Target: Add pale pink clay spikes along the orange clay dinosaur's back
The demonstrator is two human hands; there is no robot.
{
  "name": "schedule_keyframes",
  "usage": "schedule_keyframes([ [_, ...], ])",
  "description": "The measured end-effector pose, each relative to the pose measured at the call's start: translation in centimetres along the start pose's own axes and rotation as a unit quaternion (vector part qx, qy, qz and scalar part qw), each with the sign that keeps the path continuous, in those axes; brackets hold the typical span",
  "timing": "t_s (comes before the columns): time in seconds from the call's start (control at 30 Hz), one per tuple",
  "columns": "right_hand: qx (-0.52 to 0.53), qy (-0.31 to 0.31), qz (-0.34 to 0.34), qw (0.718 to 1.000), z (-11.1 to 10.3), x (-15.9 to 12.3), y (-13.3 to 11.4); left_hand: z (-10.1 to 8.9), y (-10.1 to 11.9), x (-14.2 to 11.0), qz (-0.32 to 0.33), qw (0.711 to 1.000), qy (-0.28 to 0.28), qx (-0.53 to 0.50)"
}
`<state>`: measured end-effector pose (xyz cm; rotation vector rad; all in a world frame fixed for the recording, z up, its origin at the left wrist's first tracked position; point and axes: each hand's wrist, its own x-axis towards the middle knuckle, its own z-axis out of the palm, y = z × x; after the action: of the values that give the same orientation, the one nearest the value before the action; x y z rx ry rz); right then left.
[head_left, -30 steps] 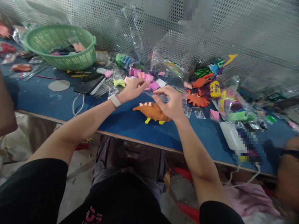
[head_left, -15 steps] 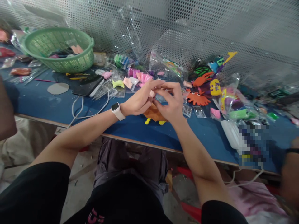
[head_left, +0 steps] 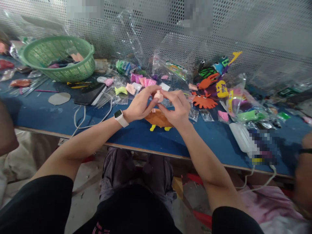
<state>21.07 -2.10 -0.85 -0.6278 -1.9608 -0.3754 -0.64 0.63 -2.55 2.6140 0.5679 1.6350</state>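
Observation:
A small lump of pale pink modelling clay (head_left: 159, 96) is pinched between the fingers of my left hand (head_left: 141, 104) and my right hand (head_left: 177, 105). Both hands hover over the blue table. Just below them lies a brown clay figure (head_left: 159, 118) with yellow feet, its right part hidden by my right hand. An orange clay crab (head_left: 204, 101) with eyes rests to the right of my hands. Behind my left hand sit pieces of pink clay (head_left: 147, 82) and a yellow-green piece (head_left: 121, 90).
A green plastic basket (head_left: 60, 73) stands at the back left, near a black phone (head_left: 90, 94) and a white cable (head_left: 94, 125). At right lie a white case (head_left: 240, 136) and bagged clay (head_left: 252, 115). A perforated metal panel (head_left: 146, 29) rises behind. Other people's arms show at both sides.
My fingers have moved apart somewhat, and the pink clay lump, mostly covered before, now shows between them. The view has shifted slightly.

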Motion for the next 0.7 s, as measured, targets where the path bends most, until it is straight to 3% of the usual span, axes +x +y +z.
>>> schedule_keyframes([
  [0.5,-0.013,0.024,-0.03,0.999,0.3,0.4,-0.5,-0.4,-0.8,0.5,-0.003,0.997,-0.071,0.03],
  [0.7,-0.002,-0.037,0.04,0.998,0.7,0.2,-0.4,-0.6,-2.3,1.0,-0.02,0.993,-0.092,0.074],
])
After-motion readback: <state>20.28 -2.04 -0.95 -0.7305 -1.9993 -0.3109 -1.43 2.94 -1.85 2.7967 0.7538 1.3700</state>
